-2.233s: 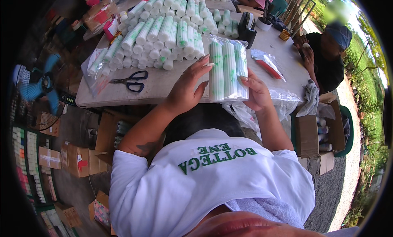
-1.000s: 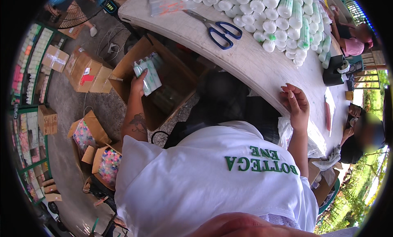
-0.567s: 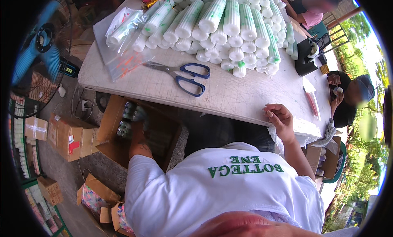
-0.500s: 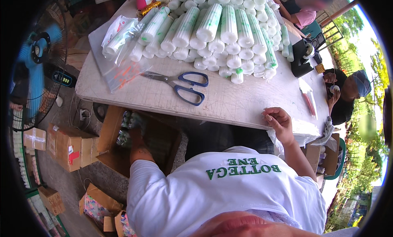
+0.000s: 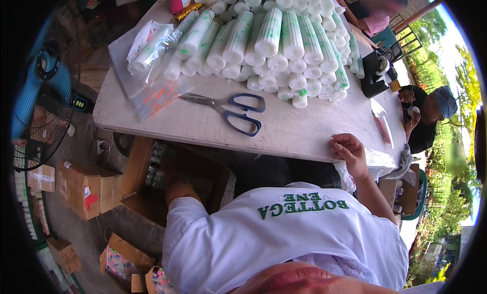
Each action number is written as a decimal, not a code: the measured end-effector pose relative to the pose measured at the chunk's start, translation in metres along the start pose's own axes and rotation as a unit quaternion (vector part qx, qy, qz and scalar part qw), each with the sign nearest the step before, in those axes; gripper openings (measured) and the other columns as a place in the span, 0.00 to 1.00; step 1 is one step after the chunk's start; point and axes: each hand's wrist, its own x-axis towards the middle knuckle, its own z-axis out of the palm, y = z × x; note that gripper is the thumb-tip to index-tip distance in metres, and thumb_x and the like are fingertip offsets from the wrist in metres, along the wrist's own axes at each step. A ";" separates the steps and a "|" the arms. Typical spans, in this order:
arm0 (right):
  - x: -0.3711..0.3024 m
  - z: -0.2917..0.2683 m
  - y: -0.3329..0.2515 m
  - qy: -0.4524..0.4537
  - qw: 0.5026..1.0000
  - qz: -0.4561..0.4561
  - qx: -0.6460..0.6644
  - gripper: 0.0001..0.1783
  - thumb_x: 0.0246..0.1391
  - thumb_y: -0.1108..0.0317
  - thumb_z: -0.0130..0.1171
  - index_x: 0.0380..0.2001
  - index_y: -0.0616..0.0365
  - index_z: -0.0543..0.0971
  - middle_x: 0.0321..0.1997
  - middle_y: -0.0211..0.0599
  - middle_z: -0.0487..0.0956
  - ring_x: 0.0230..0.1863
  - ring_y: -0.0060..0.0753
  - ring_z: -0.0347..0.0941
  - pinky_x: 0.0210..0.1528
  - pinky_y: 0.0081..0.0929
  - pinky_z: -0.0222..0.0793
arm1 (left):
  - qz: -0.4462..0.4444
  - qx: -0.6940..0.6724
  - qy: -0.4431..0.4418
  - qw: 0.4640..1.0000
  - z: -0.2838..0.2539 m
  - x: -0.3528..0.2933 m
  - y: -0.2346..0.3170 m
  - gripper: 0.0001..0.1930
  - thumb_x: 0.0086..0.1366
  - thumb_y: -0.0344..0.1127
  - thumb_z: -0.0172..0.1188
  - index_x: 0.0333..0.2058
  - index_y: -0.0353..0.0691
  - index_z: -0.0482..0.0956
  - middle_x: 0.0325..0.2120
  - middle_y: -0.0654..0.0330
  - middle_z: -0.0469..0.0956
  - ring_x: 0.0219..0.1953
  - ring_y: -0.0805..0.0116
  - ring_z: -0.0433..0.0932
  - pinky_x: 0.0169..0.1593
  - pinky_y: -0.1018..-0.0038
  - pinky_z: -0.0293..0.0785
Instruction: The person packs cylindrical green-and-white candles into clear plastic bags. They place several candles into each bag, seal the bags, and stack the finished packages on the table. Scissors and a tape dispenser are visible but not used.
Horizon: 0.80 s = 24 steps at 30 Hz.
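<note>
My left hand (image 5: 175, 174) reaches down into an open cardboard carton (image 5: 137, 173) below the table's near edge. Its fingers are in shadow and cannot be made out. Small clear-and-green wrapped items (image 5: 156, 164) lie along the carton's left side, close to that hand. At the table's front edge rests my right hand (image 5: 351, 151), fingers loosely bent and the thumb apart, with nothing visible held. Large scissors (image 5: 223, 107) with blue handles lie partly spread on the white table (image 5: 193, 126). Behind them is a tall pile of white ribbed rolls with green marks (image 5: 276, 55).
Clear plastic bags (image 5: 147, 93) lie at the table's left, a black tape dispenser (image 5: 374, 73) at its right. A fan (image 5: 48, 65) stands on the left. Closed and open cartons (image 5: 91, 190) sit on the floor. Two other people are across the table and at its right end.
My left arm has shifted slightly right within the carton, and the hand is now deeper in shadow. My right hand stays by the table edge. The view has moved a little.
</note>
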 end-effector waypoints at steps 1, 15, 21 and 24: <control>0.000 0.001 0.001 -0.003 1.000 -0.010 0.001 0.15 0.57 0.67 0.60 0.46 0.60 0.76 0.41 0.31 0.80 0.39 0.18 0.74 0.41 0.17 0.70 | -0.002 -0.008 -0.014 1.000 -0.004 0.001 0.000 0.15 0.63 0.48 0.56 0.43 0.49 0.81 0.42 0.59 0.80 0.48 0.62 0.78 0.47 0.63 0.75; 0.003 -0.009 0.014 -0.082 0.992 -0.048 0.088 0.10 0.60 0.72 0.58 0.45 0.60 0.76 0.45 0.31 0.78 0.44 0.19 0.72 0.45 0.19 0.71 | -0.346 -0.543 0.225 0.732 -0.180 -0.022 -0.005 0.19 0.59 0.40 0.62 0.46 0.36 0.74 0.45 0.47 0.75 0.50 0.52 0.74 0.50 0.60 0.71; 0.005 -0.014 0.018 -0.122 0.982 -0.071 0.122 0.11 0.61 0.71 0.57 0.45 0.61 0.75 0.45 0.31 0.77 0.46 0.19 0.71 0.49 0.20 0.70 | -0.132 -0.487 0.534 0.679 -0.388 -0.139 -0.006 0.25 0.60 0.39 0.65 0.48 0.31 0.65 0.46 0.47 0.65 0.50 0.54 0.66 0.55 0.66 0.64; 0.004 -0.017 0.017 -0.150 0.978 -0.080 0.121 0.11 0.61 0.71 0.57 0.45 0.62 0.75 0.45 0.31 0.77 0.46 0.20 0.71 0.51 0.21 0.69 | 0.023 -0.321 0.609 0.725 -0.467 -0.149 -0.012 0.27 0.58 0.41 0.66 0.51 0.37 0.67 0.50 0.49 0.63 0.54 0.51 0.61 0.57 0.57 0.59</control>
